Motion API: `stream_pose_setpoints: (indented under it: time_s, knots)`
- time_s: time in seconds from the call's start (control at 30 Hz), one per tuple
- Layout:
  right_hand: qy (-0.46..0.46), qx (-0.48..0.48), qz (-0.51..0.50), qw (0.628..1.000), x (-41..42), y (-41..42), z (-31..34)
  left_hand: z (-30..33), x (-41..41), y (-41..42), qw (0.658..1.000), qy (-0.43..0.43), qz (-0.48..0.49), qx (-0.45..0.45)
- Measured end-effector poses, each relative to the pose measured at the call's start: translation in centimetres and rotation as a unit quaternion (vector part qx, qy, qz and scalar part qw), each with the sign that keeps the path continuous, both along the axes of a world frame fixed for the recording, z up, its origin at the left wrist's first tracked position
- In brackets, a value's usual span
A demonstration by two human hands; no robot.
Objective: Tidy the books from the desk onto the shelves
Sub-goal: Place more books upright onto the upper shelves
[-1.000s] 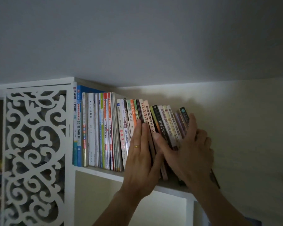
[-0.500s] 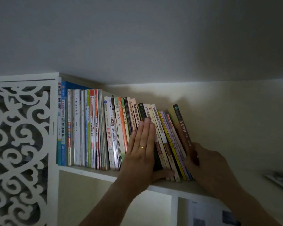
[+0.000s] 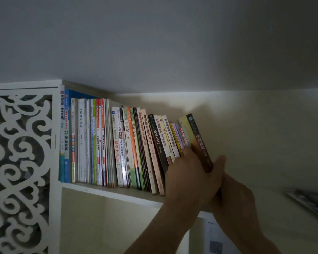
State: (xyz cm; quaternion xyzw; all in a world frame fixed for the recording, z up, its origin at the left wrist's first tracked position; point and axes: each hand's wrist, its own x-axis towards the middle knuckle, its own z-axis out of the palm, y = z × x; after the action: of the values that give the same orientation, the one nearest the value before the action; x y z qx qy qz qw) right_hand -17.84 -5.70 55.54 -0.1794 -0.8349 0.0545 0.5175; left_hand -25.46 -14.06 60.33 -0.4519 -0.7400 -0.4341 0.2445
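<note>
Hands first: my left hand (image 3: 186, 177) lies against the fronts of the leaning spines, fingers hidden among them, so whether it is spread or curled I cannot tell. My right hand (image 3: 233, 197) comes in just right of it, thumb up along the dark book (image 3: 200, 143), fingers behind it out of sight; it looks like a pinch on the lower spine.

From the head view, that dark book is the last volume at the right end of the row of books (image 3: 117, 147), tilted left onto its neighbours, its foot hidden by my hands. It has a dark glossy spine with pale lettering and a yellowish cover face.

I judge it a light, fairly stiff paperback, a little slippery; best held low on the spine and cover and pushed upright.

The row stands on the shelf (image 3: 108, 191), right of the white fretwork panel (image 3: 20, 162).
</note>
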Motion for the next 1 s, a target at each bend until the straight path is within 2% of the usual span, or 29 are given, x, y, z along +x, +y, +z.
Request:
stream_pose_setpoints:
  time_s: [0.07, 0.13, 0.17, 0.2, 0.27, 0.37, 0.53, 0.67, 0.87, 1.0]
  knots:
    - [0.015, -0.068, 0.133, 0.989, 1.5, 0.5, 0.1, 0.4, 0.4, 0.9, 1.000, -0.016, 0.014, 0.024]
    - [0.014, -0.185, 0.292, 0.938, 3.1, 2.0, 0.8, 0.6, 0.0, 1.4, 0.997, -0.026, -0.001, 0.066]
    - [0.011, -0.255, 0.334, 0.907, 3.4, 3.4, 1.1, 0.9, -0.1, 1.2, 0.996, -0.024, -0.007, 0.081]
    - [0.007, -0.313, 0.328, 0.891, 3.4, 4.8, 1.1, 1.2, -0.3, 0.9, 0.995, -0.014, -0.011, 0.096]
    - [-0.029, -0.353, 0.269, 0.896, 2.8, 6.6, 1.1, 2.1, -0.4, -0.6, 0.991, 0.028, -0.020, 0.128]
    - [-0.102, -0.287, 0.193, 0.933, 1.2, 7.0, 1.5, 3.0, 0.1, -4.0, 0.979, 0.091, -0.022, 0.183]
    - [-0.154, -0.229, 0.220, 0.936, -1.0, 6.3, 4.6, 3.0, 1.3, -10.4, 0.968, 0.147, 0.004, 0.205]
    - [-0.209, -0.145, 0.184, 0.950, -2.3, 6.5, 5.4, 2.1, 2.1, -14.0, 0.967, 0.129, 0.034, 0.215]
    - [-0.231, -0.097, 0.181, 0.951, -2.1, 7.7, 5.9, 1.7, 3.5, -15.3, 0.969, 0.090, 0.042, 0.227]
    - [-0.202, 0.018, 0.089, 0.975, -3.6, 6.5, 4.5, 1.5, 4.5, -14.4, 0.969, 0.105, 0.043, 0.221]
